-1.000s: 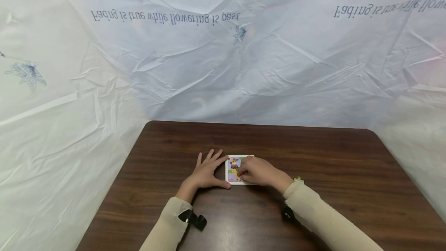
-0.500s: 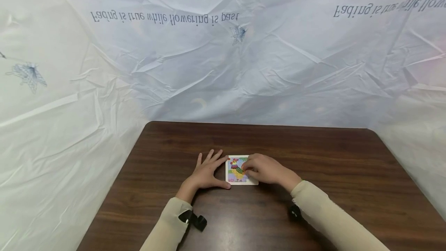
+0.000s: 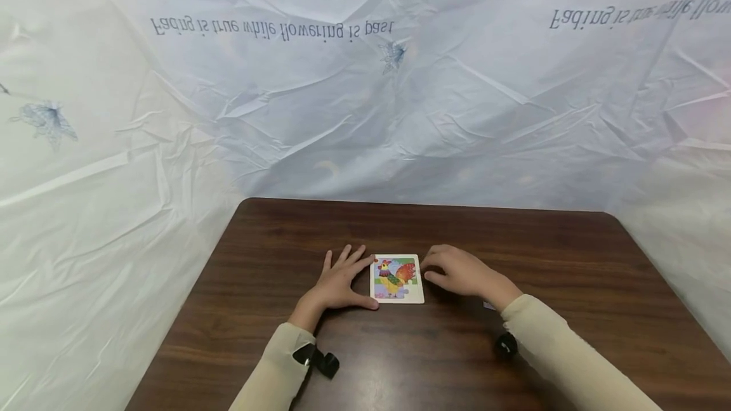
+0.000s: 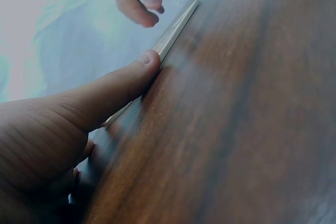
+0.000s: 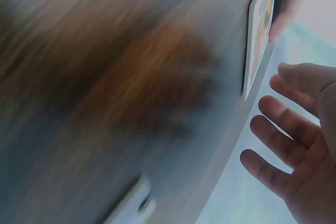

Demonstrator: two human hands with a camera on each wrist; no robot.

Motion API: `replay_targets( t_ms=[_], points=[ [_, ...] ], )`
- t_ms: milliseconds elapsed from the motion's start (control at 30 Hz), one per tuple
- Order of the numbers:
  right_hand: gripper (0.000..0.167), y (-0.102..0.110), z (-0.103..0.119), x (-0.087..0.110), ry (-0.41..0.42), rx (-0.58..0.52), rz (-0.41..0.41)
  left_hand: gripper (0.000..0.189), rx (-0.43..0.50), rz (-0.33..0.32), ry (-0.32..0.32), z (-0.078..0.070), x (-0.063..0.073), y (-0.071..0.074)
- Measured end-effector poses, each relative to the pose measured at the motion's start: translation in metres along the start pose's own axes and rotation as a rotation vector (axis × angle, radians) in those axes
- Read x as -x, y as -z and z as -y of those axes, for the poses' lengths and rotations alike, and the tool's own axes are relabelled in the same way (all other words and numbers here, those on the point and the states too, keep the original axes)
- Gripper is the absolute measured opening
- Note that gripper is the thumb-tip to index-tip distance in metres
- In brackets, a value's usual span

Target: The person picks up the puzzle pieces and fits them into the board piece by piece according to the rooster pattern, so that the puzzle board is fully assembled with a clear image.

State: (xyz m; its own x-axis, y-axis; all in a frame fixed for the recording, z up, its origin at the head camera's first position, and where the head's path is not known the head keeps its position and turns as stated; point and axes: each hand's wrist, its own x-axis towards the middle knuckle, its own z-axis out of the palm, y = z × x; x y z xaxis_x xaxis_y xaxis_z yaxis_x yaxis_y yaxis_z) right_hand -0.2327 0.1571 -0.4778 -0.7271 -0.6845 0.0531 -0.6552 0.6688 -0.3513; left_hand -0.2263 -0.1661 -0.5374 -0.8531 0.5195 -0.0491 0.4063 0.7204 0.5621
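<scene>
A small jigsaw puzzle in a white tray (image 3: 415,297) lies flat on the table, its picture a colourful rooster (image 3: 391,279) with a red tail. White backing shows at the tray's lower right corner. My left hand (image 3: 334,285) is spread on the table, forefinger and thumb tips against the tray's left edge. To the right of the tray hovers my right hand (image 3: 461,271); in the right wrist view its loosely bent fingers (image 5: 281,135) hold nothing. A loose puzzle piece (image 5: 131,203) lies on the table, mostly hidden by the right wrist in the head view.
The brown wooden table (image 3: 365,227) has rounded far corners. Behind and beside it hangs a wrinkled white sheet (image 3: 354,113) with printed lettering and butterflies. A black wrist strap (image 3: 316,360) shows below the left sleeve.
My right hand has let go of the red-tail piece and drawn off the tray to the right, uncovering the picture. The left hand has kept its place.
</scene>
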Motion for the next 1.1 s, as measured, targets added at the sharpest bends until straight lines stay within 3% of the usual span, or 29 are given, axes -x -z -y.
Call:
replay_targets(
  t_ms=[600,1100],
  points=[
    [0.027,0.024,-0.038,0.053,-0.125,0.016,0.004,0.103,-0.005,0.008,0.008,-0.002,0.0,0.001],
    [0.034,0.022,-0.054,0.092,-0.169,-0.016,0.047,0.104,0.0,0.003,-0.001,-0.001,-0.001,-0.001]
  ],
)
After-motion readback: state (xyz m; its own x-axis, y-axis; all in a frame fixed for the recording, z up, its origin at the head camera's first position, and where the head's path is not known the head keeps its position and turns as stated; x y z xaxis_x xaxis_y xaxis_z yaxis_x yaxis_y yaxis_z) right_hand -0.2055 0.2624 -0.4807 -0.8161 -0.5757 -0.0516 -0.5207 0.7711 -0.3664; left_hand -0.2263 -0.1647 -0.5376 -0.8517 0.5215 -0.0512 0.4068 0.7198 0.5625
